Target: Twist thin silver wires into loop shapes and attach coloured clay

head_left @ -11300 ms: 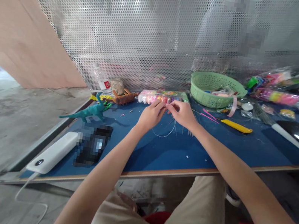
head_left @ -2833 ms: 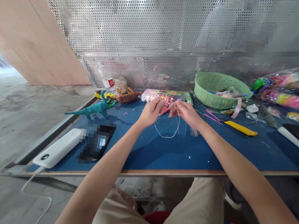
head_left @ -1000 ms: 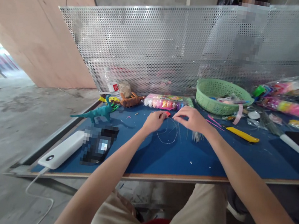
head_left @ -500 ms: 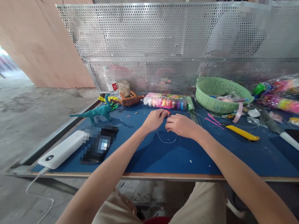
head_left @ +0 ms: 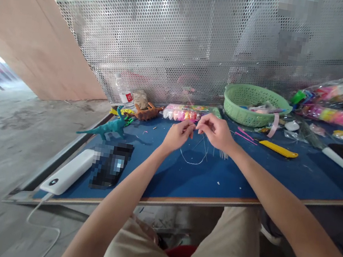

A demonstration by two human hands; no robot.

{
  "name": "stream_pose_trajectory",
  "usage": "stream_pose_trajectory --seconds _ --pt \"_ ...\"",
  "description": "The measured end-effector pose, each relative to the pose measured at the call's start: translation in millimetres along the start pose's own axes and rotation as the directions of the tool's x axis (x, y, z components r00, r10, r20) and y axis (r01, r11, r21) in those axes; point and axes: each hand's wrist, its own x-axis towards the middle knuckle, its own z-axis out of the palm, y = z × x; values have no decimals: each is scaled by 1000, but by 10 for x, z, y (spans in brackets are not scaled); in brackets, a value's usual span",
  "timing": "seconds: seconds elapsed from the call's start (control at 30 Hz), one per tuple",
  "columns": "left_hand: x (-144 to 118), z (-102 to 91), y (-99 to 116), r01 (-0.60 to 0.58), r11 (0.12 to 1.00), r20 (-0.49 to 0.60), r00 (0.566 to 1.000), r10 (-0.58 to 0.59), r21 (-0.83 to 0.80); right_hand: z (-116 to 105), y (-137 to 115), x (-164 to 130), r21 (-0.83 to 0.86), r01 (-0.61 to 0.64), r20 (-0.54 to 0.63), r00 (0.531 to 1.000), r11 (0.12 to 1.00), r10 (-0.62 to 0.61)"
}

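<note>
Over the blue table [head_left: 166, 180], my left hand [head_left: 178, 135] and my right hand [head_left: 215, 131] meet with fingertips pinched close together. Below them hangs a thin pale wire [head_left: 190, 163] in a curved loop, one side running up to my left fingers and the other up toward my right. Another fine strand or two crosses under my right hand. Whatever sits right between the fingertips is too small to make out. A bunch of thin wires [head_left: 223, 155] lies beneath my right wrist, partly covered by it.
Behind my hands lies a pack of coloured clay [head_left: 180, 113]. A green basket [head_left: 242, 114], yellow cutter [head_left: 278, 149] and pink strips [head_left: 245, 136] lie to the right. Leftward are a teal dinosaur [head_left: 110, 128], phone [head_left: 112, 167] and white power bank [head_left: 68, 172]. A perforated metal panel [head_left: 171, 49] stands behind.
My right hand has lifted slightly and turned, its fingers now pinching beside my left fingertips. More wire strands show below it. The view has shifted slightly.
</note>
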Motion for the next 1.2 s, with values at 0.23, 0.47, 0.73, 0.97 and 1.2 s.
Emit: stream_pose_trajectory --seconds 0.23,0.47,0.73,0.97,1.2 --pt "6 35 -14 70 996 20 997 -69 -53 -36 121 50 220 -150 17 989 964 150" --pt "3 90 -123 113 959 81 992 -95 -260 -72 169 52 91 -152 25 988 984 151" --pt "-4 65 -98 130 967 118 987 -106 -218 -205 227 63 -301 64 139 990 951 -23" --pt "0 65 -78 55 992 27 998 -52 -117 -195 290 50 -399 23 167 985 917 48" --pt "-5 58 -87 11 1000 0 1000 -11 8 -175 336 30 -471 80 172 985 879 2"
